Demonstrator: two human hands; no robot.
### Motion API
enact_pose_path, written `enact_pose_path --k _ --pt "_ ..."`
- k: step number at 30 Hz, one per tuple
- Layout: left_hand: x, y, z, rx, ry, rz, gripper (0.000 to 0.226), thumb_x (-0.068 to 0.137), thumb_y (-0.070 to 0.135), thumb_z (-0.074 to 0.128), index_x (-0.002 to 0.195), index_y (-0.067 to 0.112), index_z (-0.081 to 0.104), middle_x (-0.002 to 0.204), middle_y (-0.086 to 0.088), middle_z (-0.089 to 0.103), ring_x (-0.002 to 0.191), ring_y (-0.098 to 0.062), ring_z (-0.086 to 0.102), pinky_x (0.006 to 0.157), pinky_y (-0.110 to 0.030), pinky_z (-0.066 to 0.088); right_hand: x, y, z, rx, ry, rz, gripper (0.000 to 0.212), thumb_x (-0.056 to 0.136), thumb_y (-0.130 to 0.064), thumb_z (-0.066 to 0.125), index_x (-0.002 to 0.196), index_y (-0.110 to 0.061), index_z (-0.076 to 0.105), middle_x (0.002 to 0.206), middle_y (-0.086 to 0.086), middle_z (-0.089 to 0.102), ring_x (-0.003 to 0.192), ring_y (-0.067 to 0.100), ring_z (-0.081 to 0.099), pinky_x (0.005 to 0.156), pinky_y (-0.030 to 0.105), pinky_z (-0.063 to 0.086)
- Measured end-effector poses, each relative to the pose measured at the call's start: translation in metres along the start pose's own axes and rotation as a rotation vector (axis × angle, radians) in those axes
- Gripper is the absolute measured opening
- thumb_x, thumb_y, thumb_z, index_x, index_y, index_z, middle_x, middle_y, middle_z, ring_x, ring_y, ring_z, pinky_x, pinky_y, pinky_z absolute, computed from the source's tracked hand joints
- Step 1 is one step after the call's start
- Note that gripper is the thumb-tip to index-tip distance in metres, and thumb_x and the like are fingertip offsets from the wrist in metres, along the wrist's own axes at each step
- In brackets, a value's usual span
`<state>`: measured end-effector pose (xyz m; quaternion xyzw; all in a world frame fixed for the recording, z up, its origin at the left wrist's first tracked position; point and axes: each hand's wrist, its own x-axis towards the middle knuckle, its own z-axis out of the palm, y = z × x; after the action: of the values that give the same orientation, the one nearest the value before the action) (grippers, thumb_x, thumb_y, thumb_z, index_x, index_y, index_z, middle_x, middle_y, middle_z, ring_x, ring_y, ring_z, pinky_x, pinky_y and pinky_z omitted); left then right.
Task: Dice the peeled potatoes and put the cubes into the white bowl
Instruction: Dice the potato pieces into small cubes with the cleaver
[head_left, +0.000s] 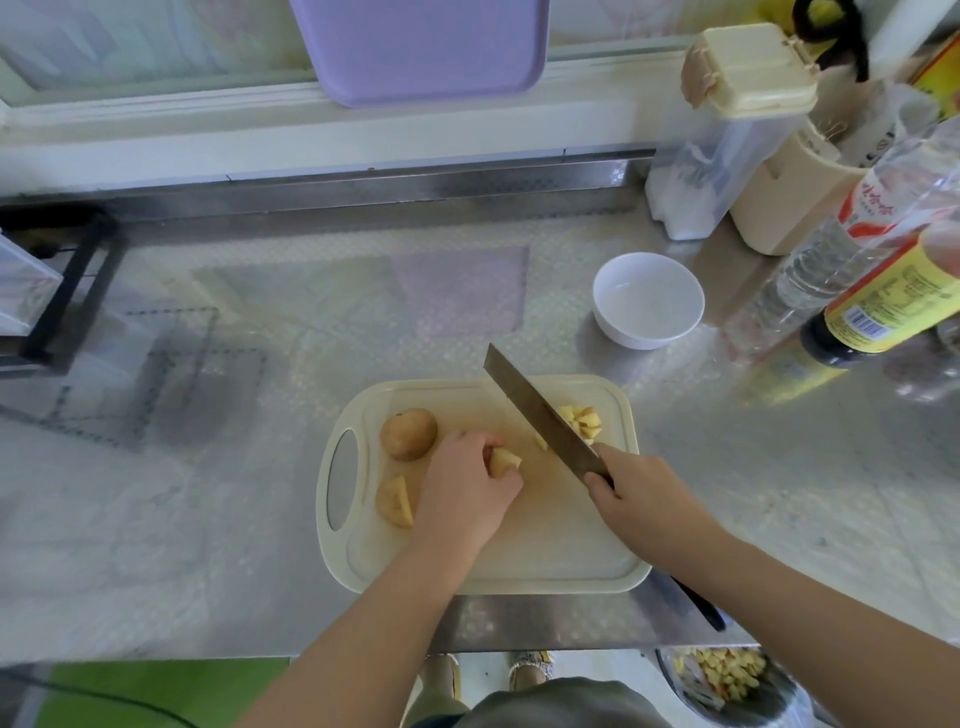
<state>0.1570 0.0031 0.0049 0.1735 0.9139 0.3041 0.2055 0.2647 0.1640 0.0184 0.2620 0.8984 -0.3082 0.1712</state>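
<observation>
Two bare forearms reach in from the near side over a cream cutting board (545, 561), whose front edge lies close to the front lip of the steel tabletop (234, 467). The left hand (462, 488) is curled down on a cut potato piece (505, 461) at the middle of the board, fingertips pinching it. The right hand (644, 504) is wrapped round the handle of a broad knife (535, 410). Its blade slants up and away to the left, with the tip past the board's far edge.

A small heap of potato cubes (584, 422) sits just right of the blade, near the board's far right corner. A whole potato (409, 434) and a cut wedge (396, 501) lie left of the left hand, between it and the board's handle slot. The white bowl (639, 338) stands beyond the far right corner, near the board but not touching it.

Right of the bowl the space is tight: a clear bottle (831, 260) and a dark bottle with a yellow label (883, 306) crowd the edge. To the left, a wide stretch of tabletop runs from the board to a black rack (67, 291). A dark handle (696, 603) pokes out by the board's near right corner. Below the tabletop's edge at the right, a metal bowl (779, 701) holds more cubes.
</observation>
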Motion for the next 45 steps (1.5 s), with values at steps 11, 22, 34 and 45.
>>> enact_pose_path --k 11,22,34,45 --pt "0.001 0.005 0.008 0.003 -0.011 0.050 0.032 0.086 0.032 0.069 0.117 0.027 0.064 0.104 0.010 0.062 0.088 -0.005 0.058 0.084 -0.020 0.049 -0.004 -0.006 0.003 0.005 0.000 -0.020 0.018 0.101 -0.032 0.041 0.089 -0.025 0.052 0.074 0.000 0.061 0.067 0.019 0.061 0.068 0.044 0.057" --pt "-0.004 -0.014 0.006 -0.004 0.122 0.230 0.016 0.088 0.018 0.069 0.101 0.022 0.060 0.101 0.013 0.057 0.083 -0.003 0.059 0.076 -0.025 0.054 -0.004 -0.006 0.000 0.008 0.000 -0.014 0.020 0.103 -0.031 0.040 0.093 -0.024 0.056 0.075 0.000 0.063 0.066 0.018 0.062 0.066 0.041 0.058" --pt "-0.012 -0.022 0.004 -0.039 0.135 0.098 0.018 0.082 0.033 0.075 0.088 0.024 0.061 0.088 0.013 0.054 0.078 0.001 0.055 0.070 -0.019 0.049 -0.005 -0.011 0.004 0.001 -0.008 -0.035 0.017 0.102 -0.031 0.040 0.091 -0.025 0.051 0.074 0.000 0.062 0.066 0.021 0.061 0.067 0.047 0.057" --pt "-0.013 -0.012 0.006 -0.211 0.068 0.002 0.017 0.080 0.024 0.077 0.093 0.024 0.067 0.079 0.008 0.065 0.072 -0.004 0.060 0.068 -0.016 0.048 -0.010 -0.016 0.010 -0.054 0.011 -0.090 0.012 0.103 -0.031 0.038 0.098 -0.025 0.047 0.072 -0.001 0.057 0.064 0.023 0.059 0.063 0.044 0.054"
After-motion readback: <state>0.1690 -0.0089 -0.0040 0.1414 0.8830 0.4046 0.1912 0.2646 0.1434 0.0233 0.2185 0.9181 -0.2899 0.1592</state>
